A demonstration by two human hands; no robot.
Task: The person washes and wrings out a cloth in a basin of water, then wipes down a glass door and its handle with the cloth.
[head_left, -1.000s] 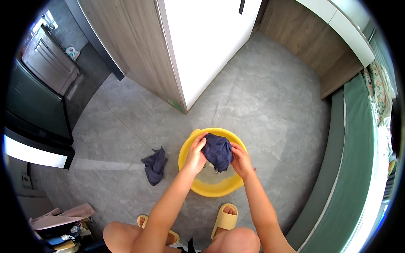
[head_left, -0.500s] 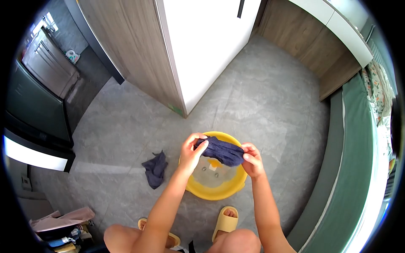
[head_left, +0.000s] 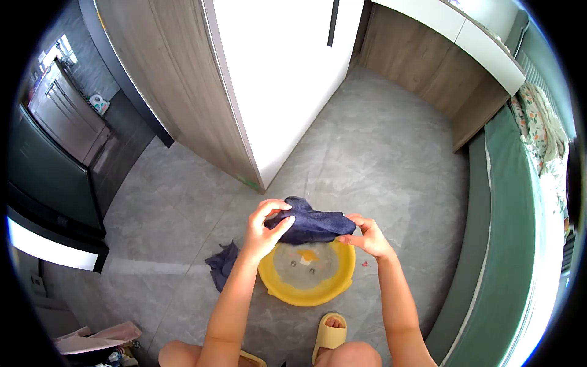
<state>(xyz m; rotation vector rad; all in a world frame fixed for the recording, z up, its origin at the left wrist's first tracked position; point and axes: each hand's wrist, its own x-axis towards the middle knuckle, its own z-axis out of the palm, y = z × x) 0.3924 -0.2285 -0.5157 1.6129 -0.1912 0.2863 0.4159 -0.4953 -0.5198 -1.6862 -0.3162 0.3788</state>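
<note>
A dark navy cloth (head_left: 312,227) is stretched between both hands above the far side of a yellow basin (head_left: 306,298). My left hand (head_left: 264,231) pinches the cloth's left end between thumb and fingers, and part of the fabric bunches up there. At the right end, my right hand (head_left: 367,237) grips it with thumb and fingertips. Cloudy water seems to fill the basin, with a yellow and white patch and two small round spots near its middle. A second dark cloth (head_left: 222,266) lies crumpled on the floor left of the basin, partly hidden by my left forearm.
Grey floor tiles (head_left: 391,140) surround the basin. Ahead stands a white and wood cabinet (head_left: 281,79). A green-covered bed (head_left: 520,202) runs along the right. Pink and dark items (head_left: 101,339) sit at lower left. A yellow slipper (head_left: 330,335) is on my foot by the basin.
The cloth has gone from a narrow, bunched strip to a wider, more opened shape, held farther over the basin's far rim. The camera view has tilted slightly upward.
</note>
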